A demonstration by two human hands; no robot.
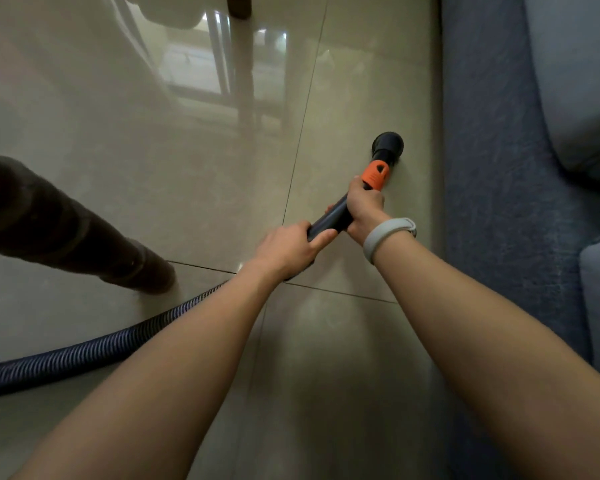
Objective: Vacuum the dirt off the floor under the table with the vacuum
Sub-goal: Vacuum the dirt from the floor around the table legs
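You are gripping the vacuum wand (pixel 336 214) at frame centre, left hand (pixel 288 249) curled round its rear end, right hand (pixel 364 207) wrapped just behind the orange collar (pixel 374 174). It is looking rigid and light; the ribbed hose (pixel 84 351) trailing lower left is probably dragging, while the nozzle (pixel 388 144) is meeting the glossy floor (pixel 118 133).

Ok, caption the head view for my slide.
Both hands, left hand and right hand, grip the vacuum wand, nozzle on tiled floor.

A: How many hands? 
B: Two, left hand (pixel 288 249) and right hand (pixel 362 207), both on one vacuum wand (pixel 336 216).
A: Table legs?
B: Two: one (pixel 66 233) left of the hands, one (pixel 238 6) beyond them.
A: Hoses?
B: One (pixel 84 355), left of them.
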